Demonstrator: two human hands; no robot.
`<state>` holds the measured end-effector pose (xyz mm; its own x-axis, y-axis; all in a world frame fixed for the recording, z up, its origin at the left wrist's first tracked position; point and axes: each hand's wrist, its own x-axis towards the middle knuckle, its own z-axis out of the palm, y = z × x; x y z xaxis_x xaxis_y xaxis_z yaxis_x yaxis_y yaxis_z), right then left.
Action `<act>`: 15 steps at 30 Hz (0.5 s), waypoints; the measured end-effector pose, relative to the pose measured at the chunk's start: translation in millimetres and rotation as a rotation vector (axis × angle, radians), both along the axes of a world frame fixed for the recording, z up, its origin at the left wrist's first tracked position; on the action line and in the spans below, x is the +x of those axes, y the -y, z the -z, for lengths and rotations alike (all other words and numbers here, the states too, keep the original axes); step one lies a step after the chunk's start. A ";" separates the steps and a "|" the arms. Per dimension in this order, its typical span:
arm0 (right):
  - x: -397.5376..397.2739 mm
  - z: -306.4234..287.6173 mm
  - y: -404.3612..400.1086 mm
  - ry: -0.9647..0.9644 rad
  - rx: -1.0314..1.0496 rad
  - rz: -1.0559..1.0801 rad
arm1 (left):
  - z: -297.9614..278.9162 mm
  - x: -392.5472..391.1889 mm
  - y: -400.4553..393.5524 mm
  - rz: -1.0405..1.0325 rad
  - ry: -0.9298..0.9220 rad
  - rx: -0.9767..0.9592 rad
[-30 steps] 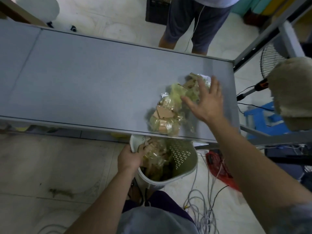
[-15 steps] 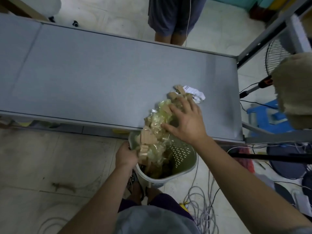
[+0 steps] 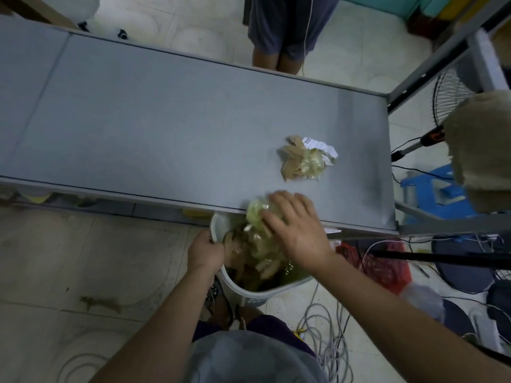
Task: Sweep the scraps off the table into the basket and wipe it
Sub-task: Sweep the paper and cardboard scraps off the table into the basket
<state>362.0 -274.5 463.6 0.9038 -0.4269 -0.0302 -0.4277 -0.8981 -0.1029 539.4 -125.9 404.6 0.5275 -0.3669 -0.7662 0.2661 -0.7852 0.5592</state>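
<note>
Seen from above: one grey table [image 3: 166,128], one white plastic basket [image 3: 257,293], two hands, two clusters of scraps. The left hand [image 3: 206,251] grips the basket's rim at nine o'clock, holding it under the table's near edge, mouth up and tipped toward the table. The right hand [image 3: 297,232], fingers spread flat, presses one clump of plastic scraps [image 3: 255,212] over that edge into the basket. A second pile [image 3: 302,161] — cardboard, plastic, white paper — lies on the table at one o'clock from the hand, its long axis slanting from eleven to five.

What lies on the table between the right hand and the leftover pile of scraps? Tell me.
Only bare grey table, in the head view: right hand at the near edge, scrap pile farther back.
</note>
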 end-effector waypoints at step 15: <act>7.7 -10.8 0.5 0.124 0.376 0.058 | 8.5 -2.8 -0.2 -0.059 -0.005 0.038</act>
<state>369.8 -274.9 474.4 0.8853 -0.4569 -0.0864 -0.4399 -0.7626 -0.4742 536.7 -125.7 396.1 0.5433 -0.3060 -0.7818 0.3154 -0.7886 0.5279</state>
